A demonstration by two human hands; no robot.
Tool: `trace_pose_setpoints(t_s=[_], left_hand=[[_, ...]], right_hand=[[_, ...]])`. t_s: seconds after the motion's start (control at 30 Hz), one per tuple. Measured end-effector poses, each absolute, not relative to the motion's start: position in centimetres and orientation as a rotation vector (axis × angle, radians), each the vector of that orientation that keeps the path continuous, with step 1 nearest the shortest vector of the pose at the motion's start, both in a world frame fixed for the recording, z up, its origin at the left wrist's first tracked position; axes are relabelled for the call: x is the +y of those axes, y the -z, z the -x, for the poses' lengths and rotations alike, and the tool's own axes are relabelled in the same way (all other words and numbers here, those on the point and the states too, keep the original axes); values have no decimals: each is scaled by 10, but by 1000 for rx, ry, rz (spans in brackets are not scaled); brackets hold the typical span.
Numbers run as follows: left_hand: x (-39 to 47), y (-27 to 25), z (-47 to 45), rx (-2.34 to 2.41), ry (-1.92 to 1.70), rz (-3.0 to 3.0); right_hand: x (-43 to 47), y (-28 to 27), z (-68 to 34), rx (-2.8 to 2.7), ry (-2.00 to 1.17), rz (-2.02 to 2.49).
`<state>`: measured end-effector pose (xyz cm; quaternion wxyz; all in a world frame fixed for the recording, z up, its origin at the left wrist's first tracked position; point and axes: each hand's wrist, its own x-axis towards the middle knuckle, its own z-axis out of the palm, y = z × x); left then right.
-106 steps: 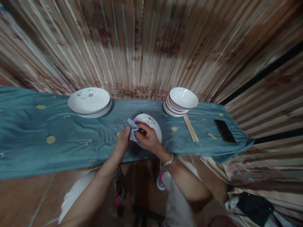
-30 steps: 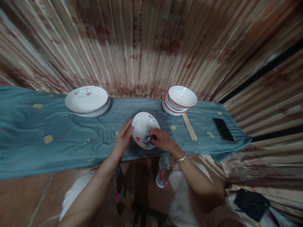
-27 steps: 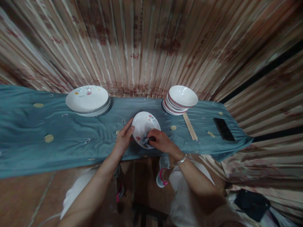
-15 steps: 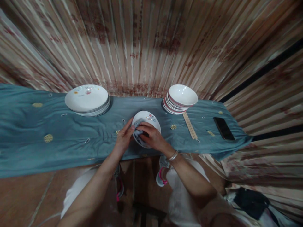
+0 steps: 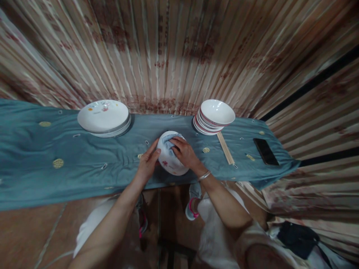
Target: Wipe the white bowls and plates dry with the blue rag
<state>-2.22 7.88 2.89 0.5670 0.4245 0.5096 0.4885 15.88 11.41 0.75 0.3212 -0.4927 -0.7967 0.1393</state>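
Note:
A white plate (image 5: 171, 163) with a small flower print is held over the front part of the cloth-covered table. My left hand (image 5: 150, 158) grips its left rim, thumb on the upper face and fingers partly hidden at the edge. A light blue cloth (image 5: 168, 143) lies bunched on the far part of the plate. My right hand (image 5: 183, 152) is closed on this cloth and presses it against the surface; some fingertips are hidden in its folds.
Larger plates (image 5: 103, 116) are stacked at the back left. Several red-rimmed bowls (image 5: 217, 112) stand stacked at the back right, with wooden chopsticks (image 5: 225, 148) beside them. A dark phone (image 5: 266, 151) lies farther right. Behind the blue tablecloth (image 5: 84, 160) hangs a pleated curtain (image 5: 174, 56).
The plate has turned, bringing its flower print from the far right to the near side. My right hand and the cloth have moved from the plate's middle toward its far edge.

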Motion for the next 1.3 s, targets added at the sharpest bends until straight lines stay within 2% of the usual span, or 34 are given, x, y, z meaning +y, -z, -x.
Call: trace_pose_setpoints(t_s=[0.27,0.47,0.7,0.87,0.97,1.13,1.3], left_hand=[[78,-32,21,1185,-1159,-984],[78,-32,20,1182,-1157,-966],[79,-27,21,1159,-1193,-980],[77,-30,20,1172,-1187,-978],[77,-31,21,1178,-1191,-1001],[78,-29,23,1192,-1208,-1108],[79,-30,25,1179,-1212,-1212]], right_hand=[[99,-22,-169,-2251,-211,1591],[76,-36,-179,-2465,-248,1772],[64,-50,-190,-2534,-728,1587],[63,-55,-178,-2292,-1184,1318],[62,-53,-163,-2077,-1305,1143],[63,-44,-136,-1771,-1256,1054],[73,-38,-118,-1654,-1047,1061]])
